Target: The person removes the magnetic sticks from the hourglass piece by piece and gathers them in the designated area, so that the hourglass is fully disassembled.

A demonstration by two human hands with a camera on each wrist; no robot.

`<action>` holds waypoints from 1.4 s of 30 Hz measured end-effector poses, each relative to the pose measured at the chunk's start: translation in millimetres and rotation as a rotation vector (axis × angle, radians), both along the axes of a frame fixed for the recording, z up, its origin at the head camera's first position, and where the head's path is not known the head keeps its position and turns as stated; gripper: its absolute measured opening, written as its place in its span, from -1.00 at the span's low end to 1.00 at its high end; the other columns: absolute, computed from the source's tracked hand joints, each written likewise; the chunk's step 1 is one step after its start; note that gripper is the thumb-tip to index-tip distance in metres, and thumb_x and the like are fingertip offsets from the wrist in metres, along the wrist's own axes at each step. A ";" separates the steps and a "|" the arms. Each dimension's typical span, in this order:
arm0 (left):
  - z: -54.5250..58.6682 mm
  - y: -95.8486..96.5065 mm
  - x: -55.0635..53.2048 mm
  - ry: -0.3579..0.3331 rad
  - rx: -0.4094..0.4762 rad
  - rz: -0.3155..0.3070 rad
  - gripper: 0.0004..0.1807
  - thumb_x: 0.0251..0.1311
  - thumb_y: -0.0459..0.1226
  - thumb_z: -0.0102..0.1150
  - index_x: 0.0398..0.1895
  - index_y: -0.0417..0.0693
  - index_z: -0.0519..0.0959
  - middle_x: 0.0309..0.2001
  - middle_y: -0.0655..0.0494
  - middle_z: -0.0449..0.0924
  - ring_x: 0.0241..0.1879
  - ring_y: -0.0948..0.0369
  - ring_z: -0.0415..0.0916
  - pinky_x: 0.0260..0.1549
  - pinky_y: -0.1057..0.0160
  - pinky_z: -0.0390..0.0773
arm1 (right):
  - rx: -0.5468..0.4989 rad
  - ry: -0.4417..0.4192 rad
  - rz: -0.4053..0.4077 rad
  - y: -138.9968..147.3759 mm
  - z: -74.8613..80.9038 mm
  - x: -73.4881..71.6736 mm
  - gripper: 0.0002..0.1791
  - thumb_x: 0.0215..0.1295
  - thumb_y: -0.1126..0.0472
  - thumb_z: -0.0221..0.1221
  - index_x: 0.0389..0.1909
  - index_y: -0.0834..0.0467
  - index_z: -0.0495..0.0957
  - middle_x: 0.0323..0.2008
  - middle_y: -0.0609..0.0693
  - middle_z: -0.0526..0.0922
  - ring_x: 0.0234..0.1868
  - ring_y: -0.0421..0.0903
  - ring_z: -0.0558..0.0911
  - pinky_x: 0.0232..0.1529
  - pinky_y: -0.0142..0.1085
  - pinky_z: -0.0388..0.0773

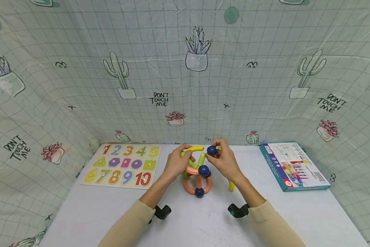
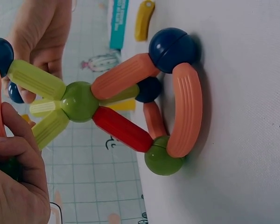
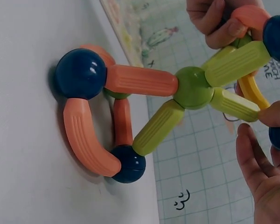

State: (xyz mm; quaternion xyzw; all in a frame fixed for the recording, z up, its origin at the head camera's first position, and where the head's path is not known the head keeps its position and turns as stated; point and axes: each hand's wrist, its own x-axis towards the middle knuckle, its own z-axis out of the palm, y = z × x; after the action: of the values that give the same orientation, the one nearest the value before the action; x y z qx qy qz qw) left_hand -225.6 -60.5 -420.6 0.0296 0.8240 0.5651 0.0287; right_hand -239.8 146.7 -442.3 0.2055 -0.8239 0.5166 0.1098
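A magnetic stick-and-ball structure [image 3: 194, 87] stands on the table, with a ring of coral curved sticks and balls below. Its green centre ball [image 2: 79, 101] joins lime, coral and red straight sticks. My left hand [image 1: 177, 162] grips the upper left of it, at a coral curved stick [image 3: 250, 18] and a green ball [image 2: 8, 168]. From there a yellow curved stick [image 1: 195, 148] reaches rightward. My right hand [image 1: 225, 161] pinches a dark blue ball [image 1: 211, 150], close to the tip of a lime stick [image 3: 235, 105]. Whether the ball touches that stick is unclear.
A number-and-shape puzzle board [image 1: 120, 166] lies on the left of the table. At the right lies a teal-edged toy box [image 1: 294, 166]. A loose yellow stick [image 1: 231, 186] lies beneath the right forearm. A patterned cloth [image 1: 222, 85] hangs behind the table.
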 end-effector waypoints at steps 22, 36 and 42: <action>-0.5 -0.3 0.4 -0.008 0.038 -0.007 -0.65 0.47 -0.18 0.00 0.25 0.02 0.52 -0.31 -0.08 0.73 -0.84 0.30 0.15 -0.84 0.41 0.19 | 0.144 -0.046 -0.089 40.0 -7.5 2.9 -0.49 0.31 -0.01 0.35 0.22 0.05 0.52 0.03 0.05 0.53 -0.07 -0.01 0.59 -0.10 -0.24 0.58; 0.9 -0.1 0.2 -0.008 0.032 -0.005 -0.63 0.48 -0.17 0.00 0.27 0.00 0.51 -0.35 0.00 0.71 -0.83 0.31 0.14 -0.83 0.40 0.19 | 0.266 -0.303 -0.082 96.2 -38.5 2.6 -0.46 0.32 -0.04 0.32 0.24 0.06 0.50 0.11 0.12 0.60 -0.05 0.03 0.57 -0.14 -0.21 0.56; 1.3 0.5 0.5 -0.007 0.020 -0.011 -0.59 0.48 -0.18 -0.01 0.31 -0.05 0.48 -0.36 0.03 0.71 -0.83 0.31 0.16 -0.83 0.40 0.21 | 0.327 -0.356 -0.113 93.2 -59.8 -16.0 -0.55 0.31 0.02 0.34 0.15 0.08 0.54 0.06 0.08 0.67 -0.05 0.01 0.59 -0.05 -0.14 0.54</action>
State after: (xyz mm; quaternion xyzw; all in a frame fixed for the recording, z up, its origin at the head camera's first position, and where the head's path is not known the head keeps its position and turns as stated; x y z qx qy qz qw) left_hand -225.1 -60.0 -419.3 0.0322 0.8180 0.5732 0.0344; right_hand -255.8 239.8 -502.1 0.0799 -0.9131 0.3974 -0.0431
